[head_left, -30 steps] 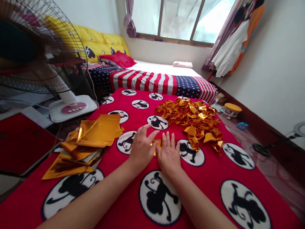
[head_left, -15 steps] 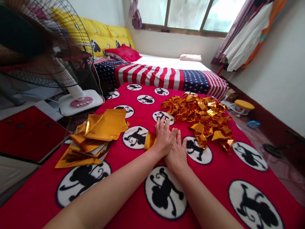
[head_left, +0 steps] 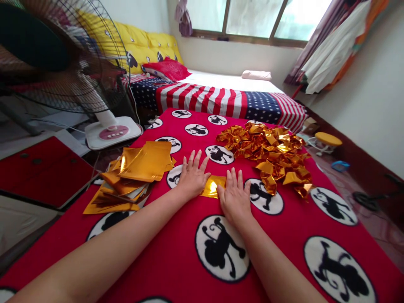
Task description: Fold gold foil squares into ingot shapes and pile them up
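Observation:
A strip of shiny gold foil paper lies flat on the red cloth with monkey prints. My left hand rests flat over its left end, fingers spread. Over the right end lies my right hand, also flat with its fingers stretched out. Both ends of the strip are hidden under the hands. To the left is a loose stack of gold foil sheets. A heap of folded gold foil pieces spreads out beyond my right hand.
An electric fan with blurred blades stands at the left, near a red panel. Past the far edge is a bed with a striped and starred cover. A yellow stool stands on the floor at right.
My hands were together, the left crossing over the right on the foil. The left has slid leftward, so they are now apart and the strip's middle shows. The view has shifted slightly.

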`<state>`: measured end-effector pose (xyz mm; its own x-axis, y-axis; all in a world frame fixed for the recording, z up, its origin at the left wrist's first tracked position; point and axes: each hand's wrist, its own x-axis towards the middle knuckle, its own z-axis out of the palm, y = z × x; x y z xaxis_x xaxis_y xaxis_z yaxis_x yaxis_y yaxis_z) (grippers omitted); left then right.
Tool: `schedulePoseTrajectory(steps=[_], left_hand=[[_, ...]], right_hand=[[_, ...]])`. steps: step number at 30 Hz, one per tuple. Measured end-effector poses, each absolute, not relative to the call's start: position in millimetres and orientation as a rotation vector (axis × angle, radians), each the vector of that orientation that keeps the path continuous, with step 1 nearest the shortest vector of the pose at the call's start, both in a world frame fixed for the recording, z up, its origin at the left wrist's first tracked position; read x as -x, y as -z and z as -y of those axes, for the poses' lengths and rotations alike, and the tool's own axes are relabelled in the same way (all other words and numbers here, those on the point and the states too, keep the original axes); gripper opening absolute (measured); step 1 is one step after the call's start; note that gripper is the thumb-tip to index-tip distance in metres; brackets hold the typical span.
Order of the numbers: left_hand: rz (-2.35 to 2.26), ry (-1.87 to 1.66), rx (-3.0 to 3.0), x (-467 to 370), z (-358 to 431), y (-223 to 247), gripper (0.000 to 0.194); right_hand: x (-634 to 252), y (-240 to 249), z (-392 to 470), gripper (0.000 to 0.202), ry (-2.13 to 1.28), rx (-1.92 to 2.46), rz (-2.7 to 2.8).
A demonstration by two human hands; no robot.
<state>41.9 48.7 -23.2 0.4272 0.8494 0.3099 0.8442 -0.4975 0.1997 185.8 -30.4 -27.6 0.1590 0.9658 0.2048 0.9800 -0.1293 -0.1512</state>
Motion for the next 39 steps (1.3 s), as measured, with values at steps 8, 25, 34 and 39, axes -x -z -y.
schedulePoseTrajectory(steps=[8,25,34,39], left_hand=[[-1.621,-0.454,-2.662,-40.5,-50.5,26.7,0.059],[-1.557,-0.723,-2.555,-33.9,-45.5,20.4,0.045],[-1.251,-0.855,-2.46,-24.4,-48.1,8.5,0.04],[-1.137,-0.855,-2.395,-20.5,-55.1,10.3,0.027]], right_hand=[[-129.4,6.7,39.2,0.086,-0.174,1.502,2.004],[-205.5,23.0,67.1,0.065,-0.028,2.106,1.946],[-190.7,5.2,31.2,0.075,-0.14,1.955,1.74],[-194.8,12.0,17.7,0.069,-0.278,1.891,1.597]])
